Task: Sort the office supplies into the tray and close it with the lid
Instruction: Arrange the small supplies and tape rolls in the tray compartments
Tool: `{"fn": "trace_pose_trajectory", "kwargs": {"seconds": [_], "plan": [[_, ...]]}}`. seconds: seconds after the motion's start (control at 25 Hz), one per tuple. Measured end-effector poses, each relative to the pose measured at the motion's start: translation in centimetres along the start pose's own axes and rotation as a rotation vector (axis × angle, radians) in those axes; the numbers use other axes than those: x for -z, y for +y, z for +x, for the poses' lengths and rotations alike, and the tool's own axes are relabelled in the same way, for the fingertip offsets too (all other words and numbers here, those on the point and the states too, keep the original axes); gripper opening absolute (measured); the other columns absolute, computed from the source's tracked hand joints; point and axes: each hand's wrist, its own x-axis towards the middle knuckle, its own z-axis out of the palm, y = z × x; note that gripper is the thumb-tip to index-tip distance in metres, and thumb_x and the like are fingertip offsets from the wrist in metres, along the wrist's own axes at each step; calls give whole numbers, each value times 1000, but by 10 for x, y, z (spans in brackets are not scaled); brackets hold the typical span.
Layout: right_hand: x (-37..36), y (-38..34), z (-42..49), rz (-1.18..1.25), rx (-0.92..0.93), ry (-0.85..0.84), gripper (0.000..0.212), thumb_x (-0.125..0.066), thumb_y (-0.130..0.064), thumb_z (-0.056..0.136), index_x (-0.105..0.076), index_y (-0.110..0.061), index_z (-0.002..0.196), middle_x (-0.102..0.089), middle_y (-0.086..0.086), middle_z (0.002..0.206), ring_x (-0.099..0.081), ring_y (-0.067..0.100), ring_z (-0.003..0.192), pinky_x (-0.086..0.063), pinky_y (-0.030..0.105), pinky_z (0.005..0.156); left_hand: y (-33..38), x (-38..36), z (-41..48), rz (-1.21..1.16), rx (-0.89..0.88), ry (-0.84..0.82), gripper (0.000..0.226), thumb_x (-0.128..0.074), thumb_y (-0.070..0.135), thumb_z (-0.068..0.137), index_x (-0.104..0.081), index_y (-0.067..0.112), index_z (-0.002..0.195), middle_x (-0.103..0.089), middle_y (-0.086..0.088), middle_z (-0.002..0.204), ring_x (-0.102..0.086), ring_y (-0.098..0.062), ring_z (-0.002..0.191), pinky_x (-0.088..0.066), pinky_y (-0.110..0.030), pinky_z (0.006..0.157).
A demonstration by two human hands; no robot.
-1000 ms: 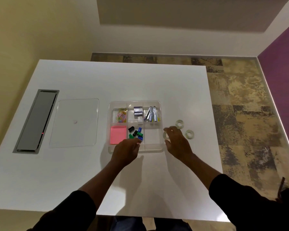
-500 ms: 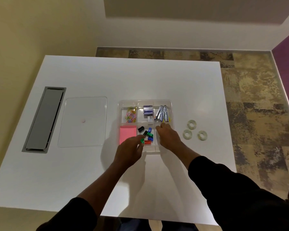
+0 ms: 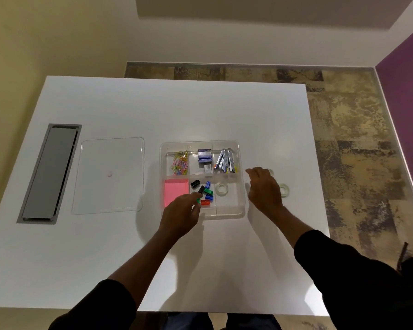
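Observation:
A clear divided tray (image 3: 241, 211) sits mid-table. It holds coloured paper clips (image 3: 179, 162), staple boxes (image 3: 204, 157), metal staple removers (image 3: 225, 161), pink sticky notes (image 3: 175, 191), coloured binder clips (image 3: 205, 191) and one clear tape roll (image 3: 221, 188) in the near right compartment. My left hand (image 3: 180, 214) rests on the tray's near edge by the binder clips, fingers curled with nothing visibly held. My right hand (image 3: 264, 190) hovers just right of the tray, fingers apart and empty. One tape roll (image 3: 284, 189) lies beside it; another (image 3: 270, 172) is mostly hidden behind the fingers. The clear lid (image 3: 109, 175) lies flat left of the tray.
A grey cable hatch (image 3: 49, 173) is set into the table at the far left. The table's right edge runs close beyond the tape rolls, with patterned floor below.
My right hand put a tape roll into the tray's near right compartment, let go, and moved right out of the tray toward the other rolls. My left hand stayed at the tray's near edge.

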Motion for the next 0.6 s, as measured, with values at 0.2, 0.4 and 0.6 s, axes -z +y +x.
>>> {"fn": "trace_pose_trajectory", "kwargs": {"seconds": [0.2, 0.4, 0.6], "plan": [[-16, 26, -23, -256, 22, -214, 25, -68, -3, 79, -56, -13, 98, -60, 13, 101, -62, 37, 89, -51, 41, 57, 8, -4, 0, 6, -14, 1, 39, -68, 20, 102, -66, 15, 141, -73, -8, 135, -71, -25, 113, -54, -28, 80], [-27, 25, -33, -112, -12, -241, 29, -65, 12, 76, -56, -10, 92, -58, 14, 98, -62, 39, 94, -41, 35, 52, 10, -5, 0, 2, -16, 0, 39, -70, 21, 101, -66, 14, 139, -74, -9, 131, -70, -22, 102, -55, -28, 74], [-5, -3, -19, 220, -89, -71, 50, -74, 3, 82, -64, -10, 129, -64, 16, 124, -60, 38, 115, -63, 47, 69, 13, -5, 0, 4, -22, 2, 38, -69, 21, 101, -67, 14, 139, -74, -9, 129, -70, -22, 100, -58, -31, 75]]}}
